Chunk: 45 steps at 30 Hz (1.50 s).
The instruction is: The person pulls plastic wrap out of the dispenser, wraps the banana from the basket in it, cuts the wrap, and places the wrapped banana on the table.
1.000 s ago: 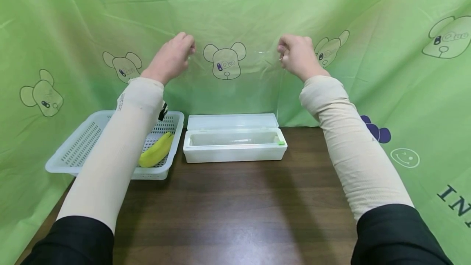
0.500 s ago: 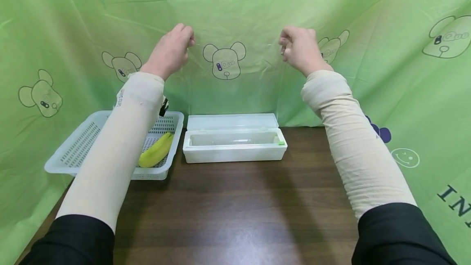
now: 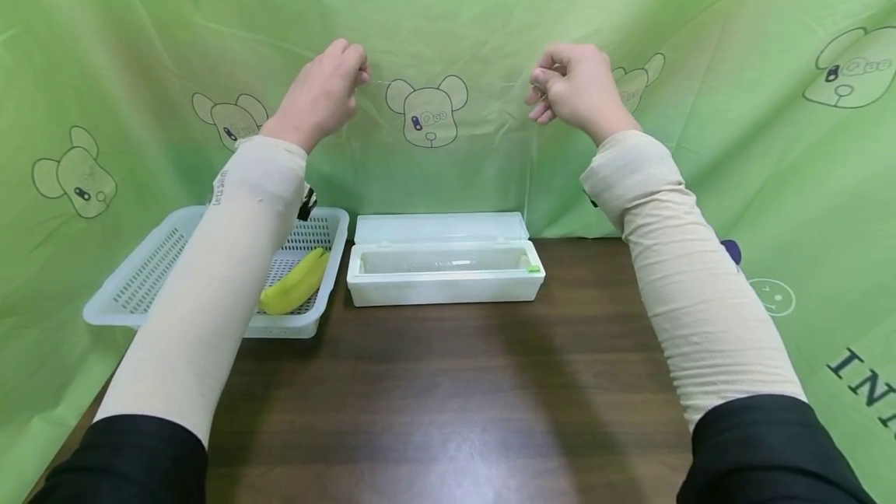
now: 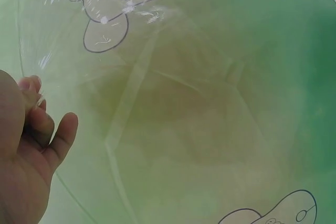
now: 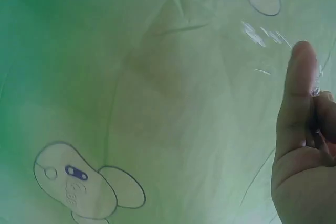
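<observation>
Left grip point(image 3: 318, 98) and right grip point(image 3: 579, 92), both pinched closed, hold clear plastic film point(image 4: 46, 59) aloft, white box point(image 3: 446, 290) with raised lid point(image 3: 441, 229) near the worktop's point(image 3: 434, 387) far edge.

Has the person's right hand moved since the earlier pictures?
Yes: in the head view, the right hand has shifted slightly up and to the right, judged against the white box.

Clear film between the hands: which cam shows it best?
Left wrist: scattered bright glints mark out the clear film, and a bit shows at the left hand. Head has only faint glints between the hands; right wrist, a few streaks near the right hand.
</observation>
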Each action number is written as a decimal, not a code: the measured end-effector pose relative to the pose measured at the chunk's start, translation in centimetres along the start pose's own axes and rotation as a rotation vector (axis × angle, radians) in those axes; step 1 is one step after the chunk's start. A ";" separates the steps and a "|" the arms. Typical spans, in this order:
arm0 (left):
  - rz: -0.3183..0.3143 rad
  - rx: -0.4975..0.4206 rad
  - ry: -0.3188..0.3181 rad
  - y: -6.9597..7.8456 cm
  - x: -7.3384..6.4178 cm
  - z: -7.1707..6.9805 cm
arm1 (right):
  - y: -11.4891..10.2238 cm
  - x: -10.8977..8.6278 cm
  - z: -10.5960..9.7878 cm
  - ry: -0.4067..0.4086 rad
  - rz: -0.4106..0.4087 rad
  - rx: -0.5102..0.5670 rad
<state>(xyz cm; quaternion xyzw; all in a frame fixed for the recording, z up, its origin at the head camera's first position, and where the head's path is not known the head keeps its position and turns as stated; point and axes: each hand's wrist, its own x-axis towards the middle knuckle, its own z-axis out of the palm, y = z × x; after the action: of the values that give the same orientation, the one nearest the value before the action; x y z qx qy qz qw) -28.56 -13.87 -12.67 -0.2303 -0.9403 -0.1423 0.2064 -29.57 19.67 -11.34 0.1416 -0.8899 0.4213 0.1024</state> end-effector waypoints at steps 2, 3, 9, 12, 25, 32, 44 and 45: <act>-0.001 -0.005 -0.003 0.1 -0.1 0.0 | 0.0 -0.2 0.0 -0.006 0.018 0.052; 0.001 -0.007 -0.004 0.1 -0.1 0.0 | 0.1 -0.3 0.0 -0.006 0.020 0.062; 0.016 -0.019 -0.002 0.2 -0.3 -0.1 | 0.2 -1.4 -0.2 -0.023 -0.016 -0.033; 0.019 -0.026 -0.002 0.2 -0.6 -0.1 | 0.4 -1.9 -0.2 -0.054 -0.056 -0.140; 0.059 -0.049 0.000 1.4 -2.8 -0.9 | 0.2 -5.2 -0.6 -0.017 -0.237 -0.352; 0.123 -0.058 0.015 2.2 -4.9 -1.5 | -0.1 -8.2 -0.2 0.022 -0.418 -0.472; 0.226 -0.068 0.116 2.5 -8.5 -1.3 | -0.8 -14.8 1.6 0.055 -0.623 -0.432; 0.233 -0.066 0.125 2.5 -8.8 -1.3 | -0.6 -15.2 1.8 0.064 -0.657 -0.416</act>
<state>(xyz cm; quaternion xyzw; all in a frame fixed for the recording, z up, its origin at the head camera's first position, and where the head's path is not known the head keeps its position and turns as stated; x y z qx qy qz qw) -19.77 -15.48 -15.09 -0.3353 -0.8872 -0.1625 0.2720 -15.17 20.38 -16.60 0.3821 -0.8599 0.1807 0.2862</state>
